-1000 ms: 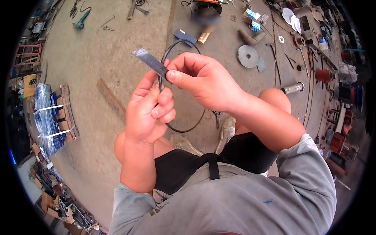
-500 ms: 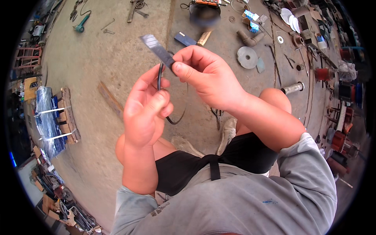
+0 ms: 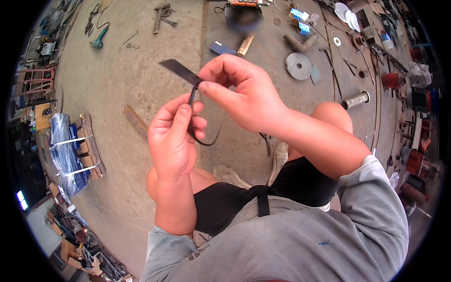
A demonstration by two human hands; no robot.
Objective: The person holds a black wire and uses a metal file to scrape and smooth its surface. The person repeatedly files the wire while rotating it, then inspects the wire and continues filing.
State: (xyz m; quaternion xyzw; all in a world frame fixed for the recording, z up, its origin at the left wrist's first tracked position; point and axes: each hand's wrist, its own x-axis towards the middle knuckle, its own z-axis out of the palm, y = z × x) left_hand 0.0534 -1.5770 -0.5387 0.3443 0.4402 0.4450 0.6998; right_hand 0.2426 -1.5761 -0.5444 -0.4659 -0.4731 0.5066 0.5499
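Between the thumb and fingers of my right hand is one end of a flat, dark strip. Its free end points up and to the left over the floor. Just below it, my left hand pinches a thin black cord with thumb and fingers. That cord runs up to my right fingertips and hangs below the left hand in a curved tail. Whether strip and cord are one piece is hidden at my fingers. Both hands are raised in front of my knees.
On the concrete floor ahead lie a wooden-handled tool, a round grey disc, a pipe elbow and a short metal tube. A green power tool lies far left; a plastic-wrapped bundle is nearer. Pliers-like handles show by my shoe.
The strip has tilted flatter, its free end moving left and down, and looks darker. My left thumb has straightened upward along the cord, and the cord's tail has shifted slightly.
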